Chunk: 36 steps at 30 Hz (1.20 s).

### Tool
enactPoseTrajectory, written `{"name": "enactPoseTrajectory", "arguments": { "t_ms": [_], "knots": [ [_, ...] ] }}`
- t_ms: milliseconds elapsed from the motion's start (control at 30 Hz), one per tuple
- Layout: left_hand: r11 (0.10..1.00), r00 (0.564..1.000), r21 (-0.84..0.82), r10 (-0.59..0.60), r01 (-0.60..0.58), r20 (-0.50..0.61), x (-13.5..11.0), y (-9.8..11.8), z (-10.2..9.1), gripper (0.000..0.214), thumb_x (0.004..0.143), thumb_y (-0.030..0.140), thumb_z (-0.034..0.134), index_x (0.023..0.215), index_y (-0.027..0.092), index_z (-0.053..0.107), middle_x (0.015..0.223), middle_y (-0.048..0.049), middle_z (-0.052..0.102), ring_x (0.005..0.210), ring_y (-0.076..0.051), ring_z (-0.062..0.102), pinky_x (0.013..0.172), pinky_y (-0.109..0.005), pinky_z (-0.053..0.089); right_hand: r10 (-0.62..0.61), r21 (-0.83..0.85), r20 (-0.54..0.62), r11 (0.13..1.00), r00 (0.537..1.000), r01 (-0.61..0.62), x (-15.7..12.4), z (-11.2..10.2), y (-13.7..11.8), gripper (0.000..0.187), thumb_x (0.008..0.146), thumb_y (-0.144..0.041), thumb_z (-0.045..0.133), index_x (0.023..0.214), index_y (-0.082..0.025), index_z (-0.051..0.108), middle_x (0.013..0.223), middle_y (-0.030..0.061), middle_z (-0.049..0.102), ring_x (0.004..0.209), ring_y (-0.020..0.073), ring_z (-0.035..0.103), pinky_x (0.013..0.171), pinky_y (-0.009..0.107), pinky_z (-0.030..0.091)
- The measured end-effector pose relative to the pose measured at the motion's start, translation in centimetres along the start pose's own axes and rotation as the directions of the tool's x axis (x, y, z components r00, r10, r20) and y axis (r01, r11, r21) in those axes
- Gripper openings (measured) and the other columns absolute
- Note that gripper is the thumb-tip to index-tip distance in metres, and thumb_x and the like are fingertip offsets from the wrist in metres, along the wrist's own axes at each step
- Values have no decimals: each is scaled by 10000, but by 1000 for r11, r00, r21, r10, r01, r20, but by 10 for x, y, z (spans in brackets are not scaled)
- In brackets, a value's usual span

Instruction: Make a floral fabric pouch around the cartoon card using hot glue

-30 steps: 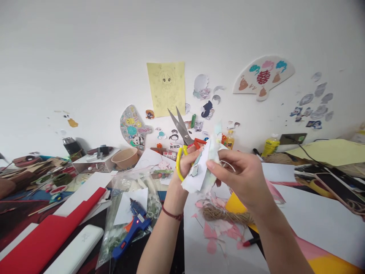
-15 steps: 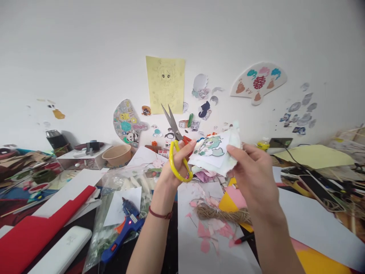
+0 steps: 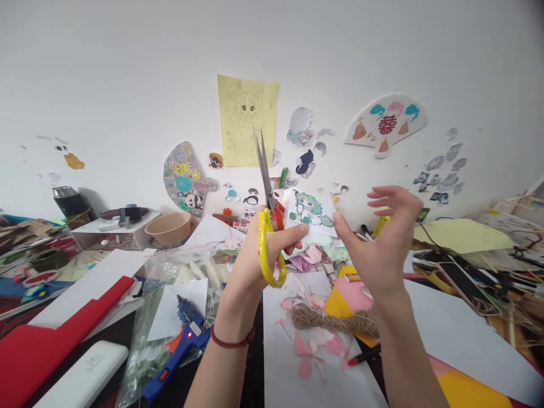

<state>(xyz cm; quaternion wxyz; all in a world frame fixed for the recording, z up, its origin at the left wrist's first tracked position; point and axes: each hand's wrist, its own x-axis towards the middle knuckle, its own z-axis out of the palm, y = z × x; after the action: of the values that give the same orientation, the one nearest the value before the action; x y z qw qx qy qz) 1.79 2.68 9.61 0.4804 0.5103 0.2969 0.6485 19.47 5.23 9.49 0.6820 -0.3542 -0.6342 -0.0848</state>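
Observation:
My left hand (image 3: 249,260) is closed, pinching the edge of a white paper (image 3: 312,211) printed with a green-haired cartoon figure. The same hand carries a pair of scissors (image 3: 271,197) with yellow and red handles; the yellow loop hangs around the thumb side and the blades point up, slightly apart. To the right of the paper, my right hand (image 3: 380,241) is open with fingers spread, its thumb tip at or very near the paper's right edge; whether it touches, I cannot tell.
Below the hands lie a white sheet (image 3: 283,362) with pink paper scraps, a twine bundle (image 3: 335,322) and a red-tipped pen (image 3: 363,356). On the left are a blue glue gun (image 3: 182,345), a white box-shaped device (image 3: 85,377) and a bowl (image 3: 168,228). Cutouts hang on the wall.
My right hand has let go of the paper and spread its fingers. The paper now faces me more upright, held by my left hand, and the scissors have turned more upright.

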Motion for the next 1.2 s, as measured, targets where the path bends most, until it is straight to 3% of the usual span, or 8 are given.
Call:
{"name": "enactPoseTrajectory", "arguments": {
  "t_ms": [100,233,467,800,933,1067,1133,1200],
  "knots": [
    [1000,1000,25,-7,7,-28,-2,4,1,382,698,258,847,886,210,518,661,71,509,525,-73,512,508,-222,421,-161,135,279,983,947,128,2,-6,-5,220,917,-310,648,1134,-279,665,1240,85,673,1219,297,597,1083,510,450],
    [990,998,142,32,-24,-55,-7,8,4,408,694,265,848,903,218,499,678,71,507,574,-95,530,561,-249,452,-130,367,474,928,871,-61,-1,-8,-8,158,929,-265,651,1056,-294,740,1163,28,744,1148,249,665,1034,444,516],
    [977,998,205,55,-55,8,-17,16,8,421,754,261,796,1021,251,471,822,29,598,696,-143,615,558,-237,436,156,312,475,890,866,-332,-3,-9,-9,190,865,-334,741,1036,-257,771,1079,39,775,1027,242,725,916,404,601],
    [961,991,244,132,-134,26,-24,18,14,411,787,234,771,955,260,397,737,64,594,560,-90,553,508,-199,437,88,250,396,948,914,-199,-1,-15,-12,134,816,-329,792,932,-261,788,927,28,789,860,222,738,813,378,612],
    [952,991,278,131,-126,0,-24,20,16,424,773,235,782,930,262,390,671,86,554,535,-88,529,493,-193,436,156,274,383,922,910,-274,0,-14,-10,147,864,-376,739,933,-252,777,965,37,781,908,217,734,845,356,601],
    [947,987,283,162,-150,-20,-24,20,19,425,769,223,785,920,269,390,653,103,518,498,-72,476,472,-183,409,321,223,547,835,773,-504,4,-11,9,424,879,-553,675,1172,-247,700,1082,90,757,985,244,723,747,321,598],
    [955,985,251,169,-159,-19,-23,20,19,423,771,225,784,921,271,391,677,92,545,528,-83,511,484,-185,402,317,257,661,756,680,-602,5,-7,19,551,881,-626,626,1300,-268,615,1031,96,757,943,249,726,644,300,584],
    [956,985,242,171,-163,-15,-22,19,19,427,771,221,785,920,271,388,684,90,556,535,-83,515,500,-186,397,273,341,728,652,629,-677,5,-2,24,591,893,-651,585,1365,-297,546,1007,86,752,933,249,725,631,307,585]
  ]
}}
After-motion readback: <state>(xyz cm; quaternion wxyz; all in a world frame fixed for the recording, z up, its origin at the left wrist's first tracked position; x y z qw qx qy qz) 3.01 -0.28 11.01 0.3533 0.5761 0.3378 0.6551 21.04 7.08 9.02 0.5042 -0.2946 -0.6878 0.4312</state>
